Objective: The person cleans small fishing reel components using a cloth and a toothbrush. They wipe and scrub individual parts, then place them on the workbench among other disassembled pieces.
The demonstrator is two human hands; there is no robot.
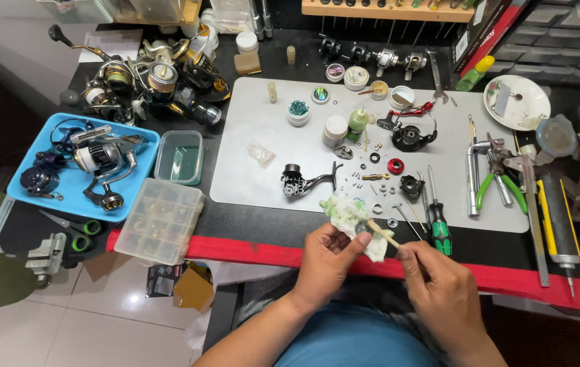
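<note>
Head view: your left hand (327,255) pinches green-stained tissue (348,212) round small part, bench's 6 o'clock edge; right hand (433,278) closed on swab stick (384,234). Cleaning step; next needs light, steady wiping.

A single view is given, taken from a head-worn camera that is aimed steeply down and forward over the bench (249,224). The hands are seen close at the lower edge, the far shelving at the top.

reels in tray (25,194) left of mat (249,177)
</note>
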